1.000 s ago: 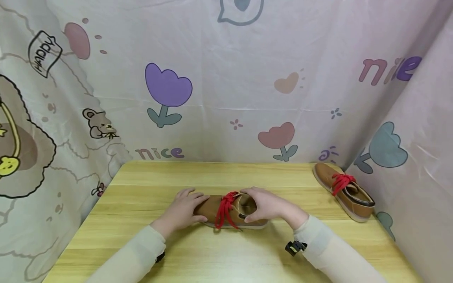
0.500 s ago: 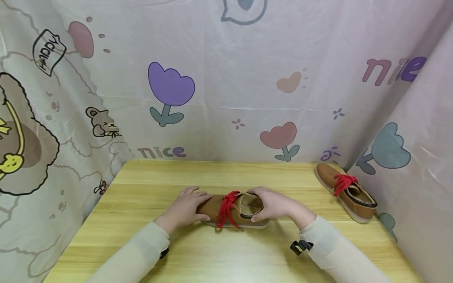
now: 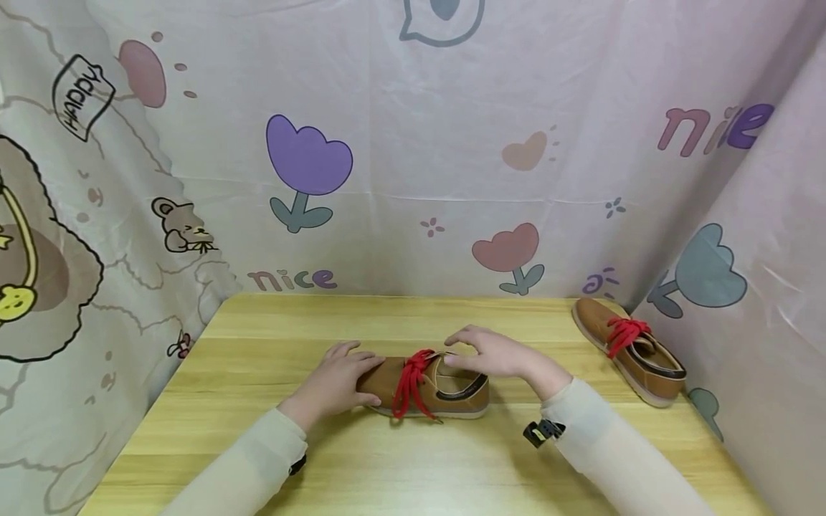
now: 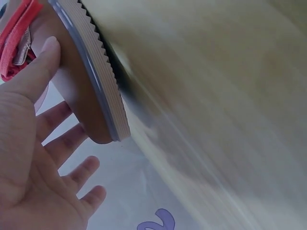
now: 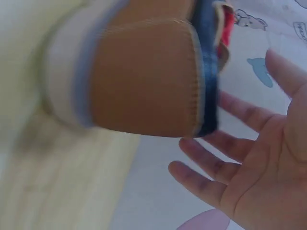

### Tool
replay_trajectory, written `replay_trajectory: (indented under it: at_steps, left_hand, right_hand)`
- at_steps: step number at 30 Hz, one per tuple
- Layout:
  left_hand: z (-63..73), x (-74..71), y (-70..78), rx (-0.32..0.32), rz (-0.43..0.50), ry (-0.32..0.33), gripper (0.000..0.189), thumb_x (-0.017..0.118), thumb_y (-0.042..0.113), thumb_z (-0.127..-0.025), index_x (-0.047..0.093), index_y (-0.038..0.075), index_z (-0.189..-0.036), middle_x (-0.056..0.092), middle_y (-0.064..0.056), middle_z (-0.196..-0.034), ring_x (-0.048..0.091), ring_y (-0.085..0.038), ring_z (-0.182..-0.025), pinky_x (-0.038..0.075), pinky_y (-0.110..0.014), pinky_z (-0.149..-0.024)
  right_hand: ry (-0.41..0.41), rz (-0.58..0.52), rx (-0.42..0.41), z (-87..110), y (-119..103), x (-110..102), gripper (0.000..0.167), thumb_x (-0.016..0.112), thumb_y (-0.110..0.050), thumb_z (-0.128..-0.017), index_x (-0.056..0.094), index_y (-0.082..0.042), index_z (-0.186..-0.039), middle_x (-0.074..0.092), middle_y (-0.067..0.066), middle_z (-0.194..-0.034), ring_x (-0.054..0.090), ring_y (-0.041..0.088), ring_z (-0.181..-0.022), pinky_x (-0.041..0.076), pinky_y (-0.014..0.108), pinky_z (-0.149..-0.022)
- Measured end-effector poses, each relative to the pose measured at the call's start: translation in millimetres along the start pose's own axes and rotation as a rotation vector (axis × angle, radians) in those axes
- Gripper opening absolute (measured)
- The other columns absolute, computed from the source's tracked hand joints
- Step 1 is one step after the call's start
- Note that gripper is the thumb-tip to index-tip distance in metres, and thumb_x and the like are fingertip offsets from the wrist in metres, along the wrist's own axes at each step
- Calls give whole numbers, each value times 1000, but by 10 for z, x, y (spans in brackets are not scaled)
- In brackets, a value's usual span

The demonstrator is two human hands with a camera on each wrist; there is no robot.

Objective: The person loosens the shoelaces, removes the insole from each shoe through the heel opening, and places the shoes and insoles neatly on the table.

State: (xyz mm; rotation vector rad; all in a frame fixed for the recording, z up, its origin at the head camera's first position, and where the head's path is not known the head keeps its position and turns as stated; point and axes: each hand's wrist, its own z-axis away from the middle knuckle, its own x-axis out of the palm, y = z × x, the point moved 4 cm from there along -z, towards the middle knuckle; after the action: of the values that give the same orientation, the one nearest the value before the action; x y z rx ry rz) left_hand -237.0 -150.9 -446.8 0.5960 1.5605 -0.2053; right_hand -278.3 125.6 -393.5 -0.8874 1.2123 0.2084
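A brown leather shoe (image 3: 381,380) with red laces (image 3: 413,383) sits sole-down on the table, toe to the left. My left hand (image 3: 337,381) holds its toe, thumb on the near side and fingers on the far side. In the left wrist view the thumb (image 4: 48,60) presses the upper near the laces. My right hand (image 3: 500,353) hovers above the heel end, partly in front of the shoe's opening. The right wrist view shows the stitched heel (image 5: 144,79) up close, with the right fingers (image 5: 208,160) spread beside it.
A matching brown shoe (image 3: 652,369) with red laces stands at the right edge of the wooden table (image 3: 413,466). A printed curtain (image 3: 400,143) closes off the back and both sides.
My right hand has let go of the heel and risen up and back, uncovering the dark collar. The left hand and the shoe stay in place.
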Motion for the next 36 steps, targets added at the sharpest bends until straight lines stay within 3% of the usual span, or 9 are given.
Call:
replay_trajectory:
  at_steps: [2,5,18,27,36]
  left_hand:
    - [6,1,4,-5,0,3,72,79,52,-81,60,17,-141,59,-7,-141,36,-40,-141,20,-57,-118]
    - [12,3,6,-10,-3,8,73,79,52,-80,60,17,-141,59,-6,-140,36,-40,-141,20,-57,-118]
    - [16,23,11,-27,17,15,71,79,50,-81,60,18,-141,58,-6,-141,36,-41,-141,20,-58,-117]
    - [19,66,-6,-24,19,28,72,80,51,-80,60,17,-141,59,-6,-140,37,-43,-139,22,-59,-116]
    - [22,51,5,-19,31,37,72,81,50,-80,61,16,-140,60,-7,-139,37,-44,-139,22,-59,-116]
  right_hand:
    - [16,-9,-27,-80,-55,-76,49,53,-45,-102,62,-8,-134,56,13,-137,51,33,-130,39,51,-109]
    - [17,-7,-70,-217,-144,-150,40,50,-37,-105,67,-9,-128,61,11,-132,54,30,-126,42,49,-107]
    - [-103,123,-178,-735,-307,-70,21,61,-20,-101,73,-11,-115,69,3,-118,60,25,-119,46,39,-104]
    - [-204,172,-222,-830,-479,38,18,62,-16,-101,76,-12,-111,70,0,-115,60,22,-118,45,35,-104]
    - [-294,181,-259,-799,-426,91,21,60,-14,-101,76,-16,-114,69,-3,-119,57,16,-121,42,31,-107]
